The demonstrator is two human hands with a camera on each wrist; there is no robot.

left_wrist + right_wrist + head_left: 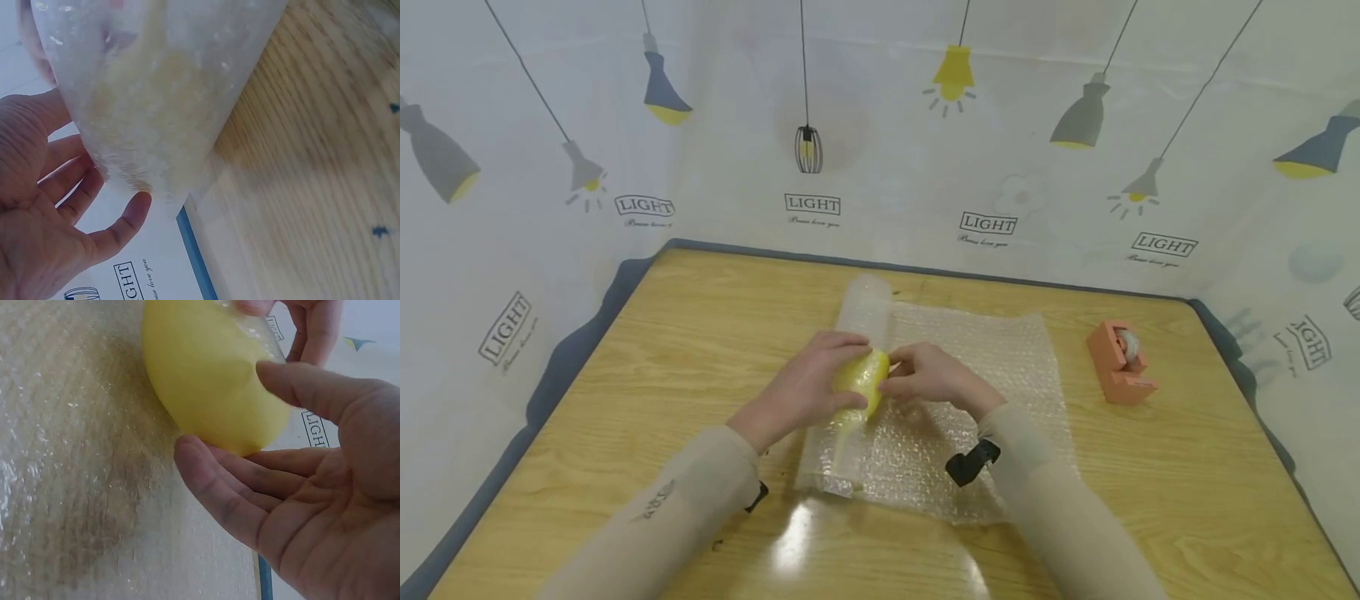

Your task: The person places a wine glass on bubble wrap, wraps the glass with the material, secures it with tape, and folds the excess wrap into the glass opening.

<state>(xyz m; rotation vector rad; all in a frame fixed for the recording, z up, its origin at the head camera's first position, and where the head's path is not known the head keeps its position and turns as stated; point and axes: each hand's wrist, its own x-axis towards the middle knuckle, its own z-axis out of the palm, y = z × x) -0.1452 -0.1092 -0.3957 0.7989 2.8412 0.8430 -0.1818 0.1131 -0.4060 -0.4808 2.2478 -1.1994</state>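
Observation:
A smooth, rounded yellow object (871,385) is partly covered by bubble wrap (992,375) in the middle of the table; its exact kind is unclear. From the left, my left hand (808,377) grips it through the plastic, thumb nearer me and fingers on the far side. My right hand (931,371) holds its uncovered right end. In the right wrist view, the thumb lies against the bare yellow surface (206,375) and the fingers sit at its lower edge. The left wrist view shows cloudy wrap (156,106) over the object, with the left thumb at the wrap's edge.
A rolled part of the wrap (867,304) extends beyond the left hand, and a flat sheet spreads to the right under the right wrist. An orange tape dispenser (1108,367) stands on the wooden table (700,308) at the right. Lamp-printed curtains (887,167) surround the table.

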